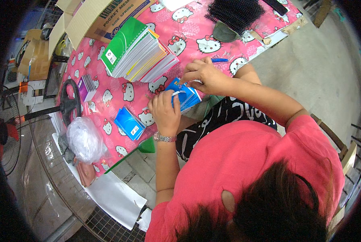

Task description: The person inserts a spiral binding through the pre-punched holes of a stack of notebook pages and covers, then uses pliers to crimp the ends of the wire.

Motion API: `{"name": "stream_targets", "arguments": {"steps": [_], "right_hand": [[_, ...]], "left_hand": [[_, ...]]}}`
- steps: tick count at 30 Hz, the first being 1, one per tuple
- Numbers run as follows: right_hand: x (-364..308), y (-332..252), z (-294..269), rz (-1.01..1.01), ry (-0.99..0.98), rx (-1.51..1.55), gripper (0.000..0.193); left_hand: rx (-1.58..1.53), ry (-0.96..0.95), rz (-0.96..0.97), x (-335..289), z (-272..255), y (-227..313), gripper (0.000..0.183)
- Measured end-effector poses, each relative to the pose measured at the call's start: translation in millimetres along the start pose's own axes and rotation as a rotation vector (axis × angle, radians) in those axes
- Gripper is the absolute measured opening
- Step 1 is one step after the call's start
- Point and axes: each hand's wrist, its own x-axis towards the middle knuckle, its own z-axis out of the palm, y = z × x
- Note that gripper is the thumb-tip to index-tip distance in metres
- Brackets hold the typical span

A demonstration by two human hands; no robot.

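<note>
A small blue notebook (185, 99), perhaps several stacked, lies at the near table edge in front of me. My left hand (164, 114), with a metal watch at the wrist, grips its left side, thumb over the cover. A narrow white strip (179, 92) crosses the cover between both hands. My right hand (204, 76) is above the notebook's far right part, fingers bent in a pinch; what they hold is too small to tell. Just beyond the right hand lies a blue pen-like tool (219, 60). More blue spiral notebooks (129, 123) lie to the left.
A tall stack of notebooks with a green cover (124, 44) stands on the pink patterned tablecloth (108, 82). Farther left are purple notebooks (86, 88), a clear plastic bag (85, 139) and a black fan (70, 103). Cardboard boxes (88, 18) and black spiral coils (235, 14) sit at the back.
</note>
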Motion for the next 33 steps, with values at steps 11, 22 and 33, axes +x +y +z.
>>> {"name": "stream_targets", "arguments": {"steps": [11,22,33], "right_hand": [[12,3,-14,-0.033,-0.187,0.238,0.021],[10,-12,-12,-0.046,-0.174,0.268,0.036],[-4,104,-32,0.414,0.189,-0.965,0.025]], "left_hand": [[-0.003,-0.012,-0.020,-4,-1,0,0.021],[-0.048,0.113,0.039,0,8,11,0.023],[-0.020,-0.015,0.035,-2,3,9,0.021]]}}
